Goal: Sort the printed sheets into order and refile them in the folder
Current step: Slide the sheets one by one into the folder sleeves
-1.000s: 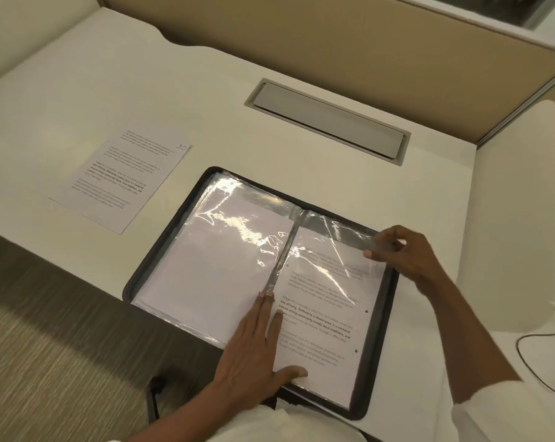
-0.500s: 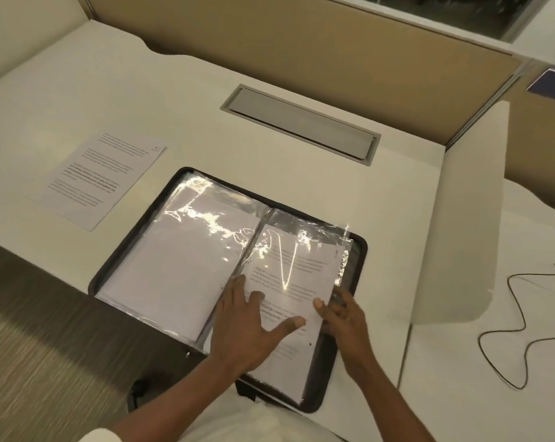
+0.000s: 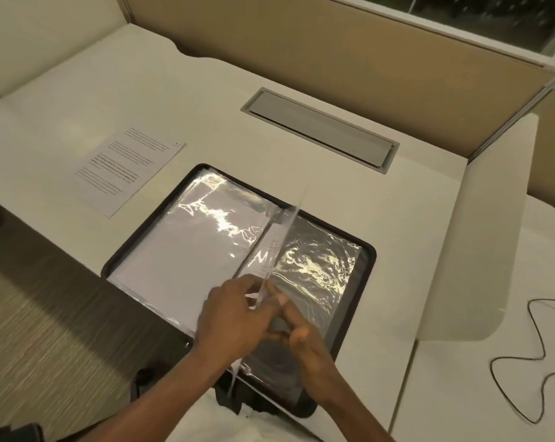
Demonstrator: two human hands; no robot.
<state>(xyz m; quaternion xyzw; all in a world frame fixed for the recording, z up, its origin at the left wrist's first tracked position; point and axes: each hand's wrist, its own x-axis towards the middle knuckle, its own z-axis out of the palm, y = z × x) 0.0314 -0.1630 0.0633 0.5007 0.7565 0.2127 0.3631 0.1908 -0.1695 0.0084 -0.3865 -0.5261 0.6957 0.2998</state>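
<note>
open folder (image 3: pixel 369 266) at the table's (image 3: pixel 381 212) front edge, glossy sleeves covering both halves. one plastic sleeve (image 3: pixel 282 240), faint print showing through it, stands on edge over the spine. the left hand (image 3: pixel 234 317) pinches its lower part; the right hand (image 3: pixel 301 333) meets it from the right, fingers against it, grip not discernible. a loose printed sheet (image 3: pixel 129 169) lies toward the table's left edge, apart from the folder.

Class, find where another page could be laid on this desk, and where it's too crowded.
Bare desk lies between the loose sheet and the cable hatch, behind the folder, and between the folder and the side panel. Crowded: the folder's near end, where the left hand and right hand meet at a lifted sheet.
</note>
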